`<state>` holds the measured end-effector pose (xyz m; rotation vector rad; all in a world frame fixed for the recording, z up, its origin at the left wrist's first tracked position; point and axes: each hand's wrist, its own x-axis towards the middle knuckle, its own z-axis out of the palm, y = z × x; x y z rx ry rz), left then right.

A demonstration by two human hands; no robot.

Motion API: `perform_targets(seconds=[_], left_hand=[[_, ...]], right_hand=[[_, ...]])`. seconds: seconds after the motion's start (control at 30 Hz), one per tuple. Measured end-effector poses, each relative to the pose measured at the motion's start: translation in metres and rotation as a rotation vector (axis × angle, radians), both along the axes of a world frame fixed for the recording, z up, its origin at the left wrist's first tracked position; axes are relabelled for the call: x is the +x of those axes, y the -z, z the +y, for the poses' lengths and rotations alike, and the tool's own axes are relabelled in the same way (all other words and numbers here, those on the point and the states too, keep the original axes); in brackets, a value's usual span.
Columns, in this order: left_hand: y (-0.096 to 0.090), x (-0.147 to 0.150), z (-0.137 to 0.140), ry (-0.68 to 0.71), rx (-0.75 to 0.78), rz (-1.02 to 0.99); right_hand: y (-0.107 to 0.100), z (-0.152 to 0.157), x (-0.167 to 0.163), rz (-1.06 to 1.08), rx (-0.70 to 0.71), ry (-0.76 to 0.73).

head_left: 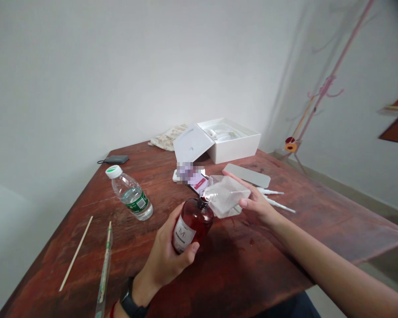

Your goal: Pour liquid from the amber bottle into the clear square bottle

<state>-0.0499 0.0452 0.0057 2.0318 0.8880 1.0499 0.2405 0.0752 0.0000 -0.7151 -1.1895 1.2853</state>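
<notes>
Since I'm apparently aligning both mouth-to-mouth, my left hand (165, 252) is gripping a rounded translucent-brown bottle (198, 221), right hand (259, 204) a boxy frosted-plastic container (226, 197) toward two o'clock.

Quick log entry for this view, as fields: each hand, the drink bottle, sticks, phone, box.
Left hand: holds brown bottle
Right hand: holds translucent container at the bottle's neck; contact unclear
Water bottle: upright, capped, partly filled
Sticks: one bare, one wrapped
Phone: screen lit, partly blurred
White box: open
</notes>
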Motion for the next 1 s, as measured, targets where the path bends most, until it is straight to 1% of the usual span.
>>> perform_targets(seconds=[0.33, 0.47, 0.7, 0.8, 0.87, 1.0], left_hand=[[0.001, 0.0, -0.002, 0.003, -0.002, 0.031], [0.002, 0.002, -0.004, -0.006, -0.015, 0.043], [0.002, 0.004, -0.004, 0.011, -0.021, 0.031], [0.002, 0.005, -0.003, 0.036, -0.018, 0.034], [0.001, 0.006, -0.004, 0.053, -0.021, 0.031], [0.002, 0.007, -0.005, 0.039, -0.023, 0.038]], right_hand=[[-0.007, -0.004, -0.001, -0.001, -0.003, -0.023], [-0.01, -0.005, -0.002, -0.004, 0.0, 0.013], [-0.008, -0.001, 0.007, -0.095, 0.048, 0.069], [-0.01, 0.0, 0.006, -0.092, 0.073, 0.051], [-0.011, 0.0, 0.003, -0.077, 0.086, 0.066], [-0.011, -0.001, 0.0, -0.052, 0.089, 0.082]])
